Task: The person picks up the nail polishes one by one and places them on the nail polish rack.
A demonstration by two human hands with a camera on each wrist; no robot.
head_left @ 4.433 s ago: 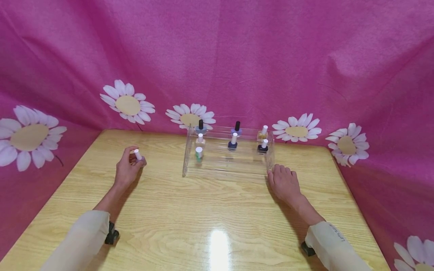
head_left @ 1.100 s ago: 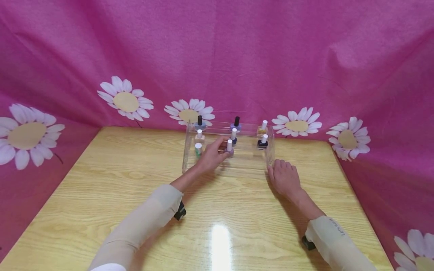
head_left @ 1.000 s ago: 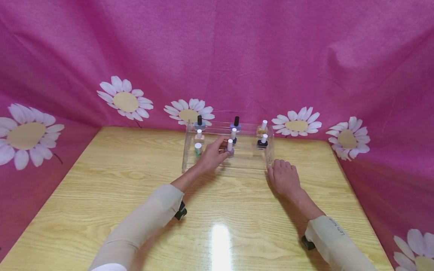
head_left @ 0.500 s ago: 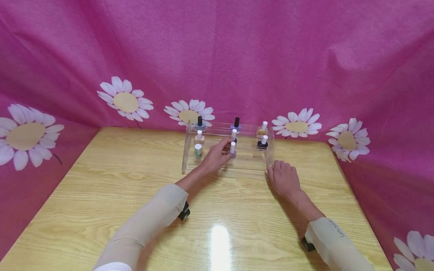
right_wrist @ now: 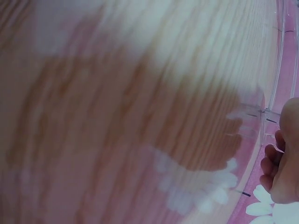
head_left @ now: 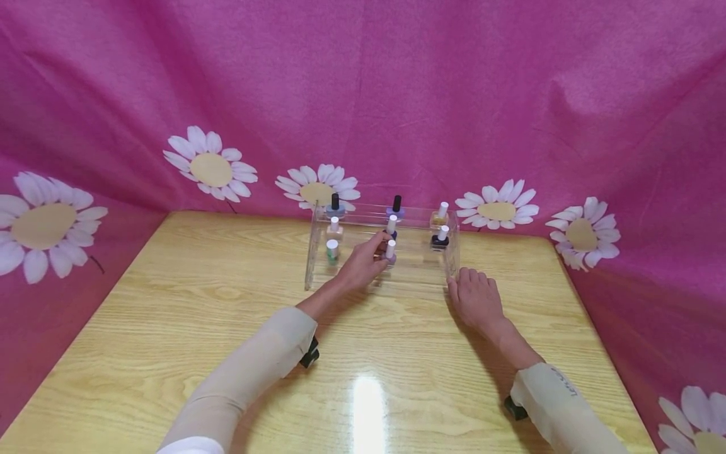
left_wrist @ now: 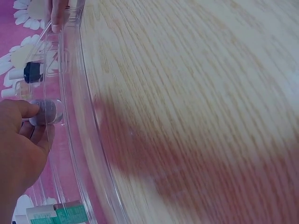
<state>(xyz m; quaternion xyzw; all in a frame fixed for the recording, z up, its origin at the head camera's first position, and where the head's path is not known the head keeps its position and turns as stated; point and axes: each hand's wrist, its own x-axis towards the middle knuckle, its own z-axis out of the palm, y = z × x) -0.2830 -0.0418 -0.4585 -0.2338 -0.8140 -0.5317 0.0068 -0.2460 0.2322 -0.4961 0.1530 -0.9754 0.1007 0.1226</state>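
A pink cloth backdrop printed with white daisies point(head_left: 363, 94) hangs close behind and to both sides of the pale wood-grain tabletop point(head_left: 227, 328), which leaves broad bare room in front and to the left. Near the far edge stands a clear acrylic stepped display rack point(head_left: 317, 265) with thin see-through walls that are hard to make out.

The left hand point(head_left: 360, 263) reaches into the middle of the rack's lowest step, its fingers point(left_wrist: 29, 110) pinching a small lilac nail-polish bottle with a white cap point(head_left: 390, 251), which stands upright on or just above that step; contact with the step cannot be told. The right hand point(head_left: 476, 299) lies flat on the tabletop, fingers relaxed and holding nothing, their tips against the rack's right front corner.

Seven more small bottles stand on the steps, among them a green bottle with a white cap point(head_left: 332, 250) just left of the left hand and a dark blue bottle with a white cap point(head_left: 391, 227) just behind the lilac one.

The lilac bottle looks light, rigid and smooth, probably glass, so breakable and slippery; the squat body gives the steadier hold, the narrow cap a handier one. Room is tight behind and open towards the rack's right side.
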